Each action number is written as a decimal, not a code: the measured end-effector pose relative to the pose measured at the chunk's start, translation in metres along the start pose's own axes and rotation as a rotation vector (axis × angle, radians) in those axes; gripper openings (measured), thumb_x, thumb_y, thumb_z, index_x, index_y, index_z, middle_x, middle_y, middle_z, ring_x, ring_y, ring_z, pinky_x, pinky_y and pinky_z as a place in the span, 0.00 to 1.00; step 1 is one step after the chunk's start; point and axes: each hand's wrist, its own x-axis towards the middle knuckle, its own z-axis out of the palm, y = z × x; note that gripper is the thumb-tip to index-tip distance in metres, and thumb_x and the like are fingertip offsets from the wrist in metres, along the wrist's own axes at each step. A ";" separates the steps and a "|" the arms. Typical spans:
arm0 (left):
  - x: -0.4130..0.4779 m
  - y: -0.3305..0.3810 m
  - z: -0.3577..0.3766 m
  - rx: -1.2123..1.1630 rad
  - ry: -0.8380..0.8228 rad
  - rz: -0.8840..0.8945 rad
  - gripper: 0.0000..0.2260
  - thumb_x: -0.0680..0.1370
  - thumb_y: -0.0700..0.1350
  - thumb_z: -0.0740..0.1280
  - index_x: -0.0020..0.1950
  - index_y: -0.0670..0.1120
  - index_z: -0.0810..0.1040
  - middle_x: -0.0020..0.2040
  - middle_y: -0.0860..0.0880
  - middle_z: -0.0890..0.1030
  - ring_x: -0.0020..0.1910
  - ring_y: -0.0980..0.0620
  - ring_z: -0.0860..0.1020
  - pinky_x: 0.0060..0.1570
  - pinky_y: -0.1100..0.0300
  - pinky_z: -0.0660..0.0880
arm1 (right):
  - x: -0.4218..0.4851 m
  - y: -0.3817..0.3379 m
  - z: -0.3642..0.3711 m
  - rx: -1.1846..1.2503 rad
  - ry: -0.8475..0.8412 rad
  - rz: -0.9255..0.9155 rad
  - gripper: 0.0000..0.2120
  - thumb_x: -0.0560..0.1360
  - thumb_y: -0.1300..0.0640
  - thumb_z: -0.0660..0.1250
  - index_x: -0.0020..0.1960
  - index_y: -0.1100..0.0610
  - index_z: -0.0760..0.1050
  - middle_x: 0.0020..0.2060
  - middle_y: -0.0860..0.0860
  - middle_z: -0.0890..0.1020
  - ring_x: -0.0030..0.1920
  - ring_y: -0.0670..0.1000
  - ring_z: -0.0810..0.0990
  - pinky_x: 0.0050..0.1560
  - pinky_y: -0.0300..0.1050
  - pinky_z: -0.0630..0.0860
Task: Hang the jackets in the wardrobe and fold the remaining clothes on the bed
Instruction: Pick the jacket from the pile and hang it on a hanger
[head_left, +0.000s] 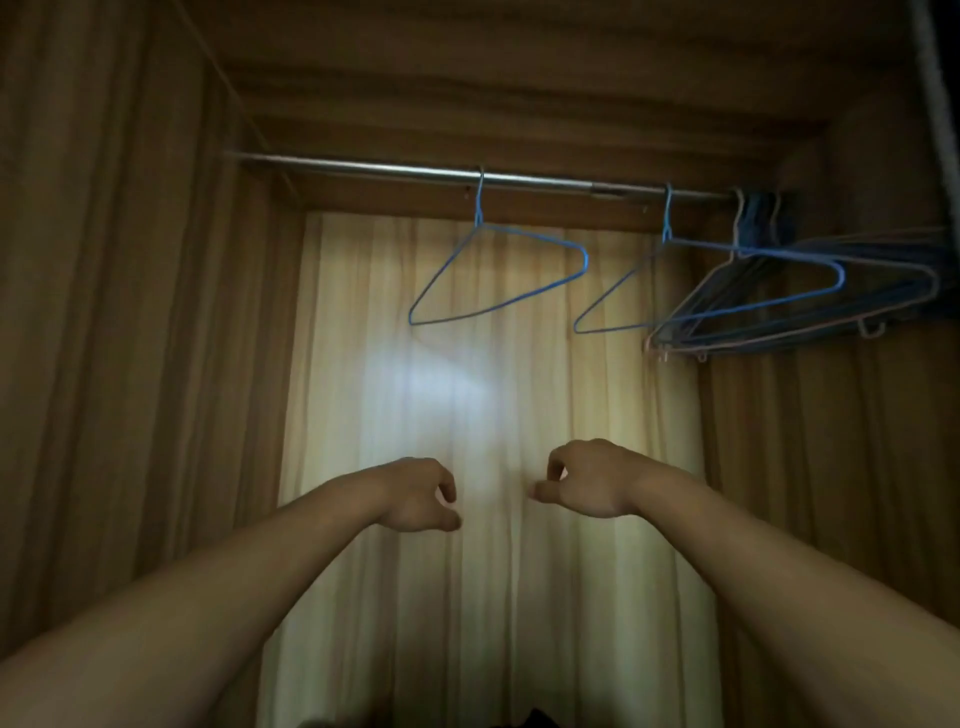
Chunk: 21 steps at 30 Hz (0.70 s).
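Although the task turns on jackets, none shows here, and neither does the bed; a dark shape at the bottom edge is too dim to name.

At the far left a brown curtain (104, 312) hangs in folds along the side of the wardrobe (519, 104). A metal rail (363, 167) runs across under its top. The first blue wire hanger (478, 210) hangs alone on it, bare.

Below that, the left hand (415, 496) reaches forward in front of a pale curtain (493, 405) at the back, its fingers (447, 491) loosely curled with nothing visible in them. The right hand (589, 480) is just beside it, apart from it, curled the same way and also holding nothing that can be seen. Both sit well below the rail.

Further right a second blue hanger (666, 218) hangs bare, and a bunch of hangers (893, 280) is crowded at the rail's right end.

The hangers look thin and light, likely to swing on the rail and to bend under weight, so the neck just under the hook seems the firmest place to take one. A jacket would probably be soft, limp and fairly heavy; holding it by the collar or shoulders should keep it from sliding off the slick wire while it goes on.
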 end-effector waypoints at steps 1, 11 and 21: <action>0.000 0.003 -0.009 0.009 0.017 0.002 0.24 0.78 0.59 0.69 0.71 0.50 0.75 0.67 0.49 0.77 0.61 0.50 0.76 0.60 0.57 0.74 | 0.000 0.001 -0.008 0.002 0.031 0.007 0.31 0.77 0.29 0.59 0.58 0.55 0.79 0.58 0.53 0.81 0.55 0.54 0.79 0.55 0.48 0.77; -0.007 0.007 -0.054 0.009 0.145 -0.003 0.23 0.79 0.59 0.67 0.71 0.52 0.73 0.62 0.54 0.80 0.59 0.52 0.77 0.60 0.55 0.75 | 0.002 -0.029 -0.121 1.211 0.622 -0.082 0.43 0.72 0.32 0.70 0.78 0.48 0.58 0.63 0.53 0.77 0.37 0.55 0.88 0.30 0.49 0.82; -0.029 -0.026 -0.063 0.019 0.200 -0.068 0.22 0.80 0.57 0.65 0.73 0.53 0.70 0.61 0.55 0.81 0.58 0.53 0.77 0.59 0.57 0.74 | 0.029 -0.071 -0.163 1.225 0.638 0.042 0.08 0.84 0.59 0.58 0.55 0.60 0.75 0.39 0.56 0.78 0.30 0.51 0.75 0.22 0.37 0.73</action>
